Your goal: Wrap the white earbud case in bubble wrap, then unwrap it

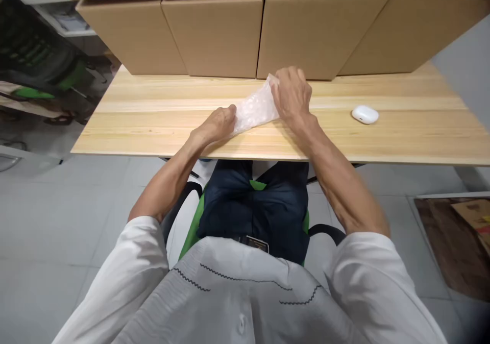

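A piece of pale, see-through bubble wrap [255, 110] stretches between my two hands, slanting up to the right just over the wooden tabletop. My left hand [219, 123] grips its lower left end, thumb on top. The upper right end is held in my right hand [291, 93], whose fingers are curled over it. Whether anything lies inside the wrap I cannot tell. To the right of my right hand, apart from it, a small white earbud case [365, 114] rests on the table.
Stacked cardboard boxes [298, 35] form a wall along the back of the wooden table [126, 119]. The table's front edge runs just above my lap. A dark mesh chair and shelves [65, 15] stand at the far left. A brown mat [451, 247] lies on the floor at right.
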{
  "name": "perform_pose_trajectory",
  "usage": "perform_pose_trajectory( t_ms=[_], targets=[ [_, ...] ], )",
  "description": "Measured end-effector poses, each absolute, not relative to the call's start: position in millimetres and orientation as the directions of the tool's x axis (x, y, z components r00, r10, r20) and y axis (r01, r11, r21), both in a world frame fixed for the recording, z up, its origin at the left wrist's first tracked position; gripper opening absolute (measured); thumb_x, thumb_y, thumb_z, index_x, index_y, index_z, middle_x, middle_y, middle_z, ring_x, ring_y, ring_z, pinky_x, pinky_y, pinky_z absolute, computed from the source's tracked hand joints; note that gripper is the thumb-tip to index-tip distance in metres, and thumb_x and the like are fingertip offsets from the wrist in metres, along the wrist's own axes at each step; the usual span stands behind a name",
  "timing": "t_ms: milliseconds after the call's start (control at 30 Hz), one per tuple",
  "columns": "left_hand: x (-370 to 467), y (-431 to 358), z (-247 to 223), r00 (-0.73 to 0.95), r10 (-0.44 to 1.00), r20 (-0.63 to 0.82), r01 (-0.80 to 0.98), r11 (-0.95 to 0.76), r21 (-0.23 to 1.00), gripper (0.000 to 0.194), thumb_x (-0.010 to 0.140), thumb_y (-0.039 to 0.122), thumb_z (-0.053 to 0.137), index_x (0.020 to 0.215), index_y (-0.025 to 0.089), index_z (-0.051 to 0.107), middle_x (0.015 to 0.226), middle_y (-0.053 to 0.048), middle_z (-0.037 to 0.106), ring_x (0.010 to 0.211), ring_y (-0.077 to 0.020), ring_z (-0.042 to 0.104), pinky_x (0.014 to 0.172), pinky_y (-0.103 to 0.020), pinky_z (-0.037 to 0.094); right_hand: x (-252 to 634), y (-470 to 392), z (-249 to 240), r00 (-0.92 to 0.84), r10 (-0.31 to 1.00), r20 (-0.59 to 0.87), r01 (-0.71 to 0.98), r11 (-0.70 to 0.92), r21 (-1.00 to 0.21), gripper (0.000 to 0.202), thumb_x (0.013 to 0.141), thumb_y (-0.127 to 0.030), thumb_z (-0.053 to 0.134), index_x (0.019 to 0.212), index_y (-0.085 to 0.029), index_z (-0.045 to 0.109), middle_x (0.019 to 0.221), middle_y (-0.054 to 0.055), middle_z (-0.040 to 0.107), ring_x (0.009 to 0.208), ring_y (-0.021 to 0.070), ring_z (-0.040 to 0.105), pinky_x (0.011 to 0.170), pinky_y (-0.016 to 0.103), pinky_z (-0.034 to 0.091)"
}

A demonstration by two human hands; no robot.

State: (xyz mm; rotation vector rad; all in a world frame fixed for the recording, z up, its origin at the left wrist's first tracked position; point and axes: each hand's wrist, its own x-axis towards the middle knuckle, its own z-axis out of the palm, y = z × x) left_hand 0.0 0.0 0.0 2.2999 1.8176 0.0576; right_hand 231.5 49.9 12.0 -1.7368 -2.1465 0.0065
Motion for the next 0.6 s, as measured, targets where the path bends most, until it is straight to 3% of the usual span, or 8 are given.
perform_pose_trajectory(
  t_ms=[100,200,333,433,600],
  targets=[
    [-3,3,-6,0.262,0.963,-0.064,0.952,-0.247,0.181,0.034,0.115,0.016,0.050,0.138,0.006,0.073,0.127,-0.027,0.085,0.119,-0.0369,0.083,0.103,-0.043,0.060,220,28,9,-0.439,0.837,0.326,0.861,0.495,-0.113,0.056,0.125,-0.030,0.030,0.149,-0.011,0.077,0.161,0.022,0.074,0.154,0.0390,0.064,0.136,0.052,0.045],
    [-6,7,-12,0.299,0.954,-0.015,0.942,-0.292,0.168,0.034,0.114,0.016,0.050,0.133,0.005,0.075,0.122,-0.027,0.086,0.113,-0.0358,0.084,0.098,-0.041,0.059,205,21,-9,-0.610,0.753,0.247,0.737,0.654,-0.173,0.057,0.125,-0.034,0.033,0.157,-0.014,0.076,0.172,0.018,0.071,0.166,0.0358,0.059,0.146,0.055,0.036],
    [-8,9,-15,0.323,0.946,0.008,0.931,-0.319,0.176,0.032,0.114,0.017,0.049,0.129,0.005,0.075,0.117,-0.027,0.085,0.108,-0.0366,0.084,0.094,-0.042,0.058,200,27,-37,-0.645,0.755,0.123,0.697,0.646,-0.313,0.068,0.123,-0.039,0.034,0.181,-0.008,0.054,0.190,0.019,0.051,0.182,0.0368,0.042,0.152,0.063,0.025],
    [-11,5,-10,0.303,0.953,0.001,0.933,-0.297,0.204,0.030,0.115,0.018,0.049,0.130,0.007,0.073,0.116,-0.026,0.084,0.109,-0.0370,0.083,0.095,-0.043,0.059,205,30,-42,-0.652,0.753,0.087,0.695,0.640,-0.328,0.072,0.124,-0.044,0.034,0.186,-0.011,0.047,0.195,0.017,0.043,0.186,0.0392,0.032,0.153,0.070,0.017],
    [-13,-19,0,0.283,0.959,0.024,0.942,-0.283,0.182,0.044,0.115,0.020,0.052,0.157,0.008,0.061,0.134,-0.024,0.081,0.127,-0.0385,0.081,0.111,-0.050,0.061,207,30,-39,-0.643,0.765,0.047,0.713,0.620,-0.327,0.072,0.126,-0.052,0.034,0.189,-0.020,0.046,0.198,0.014,0.038,0.189,0.0466,0.021,0.148,0.083,0.012]
  ],
)
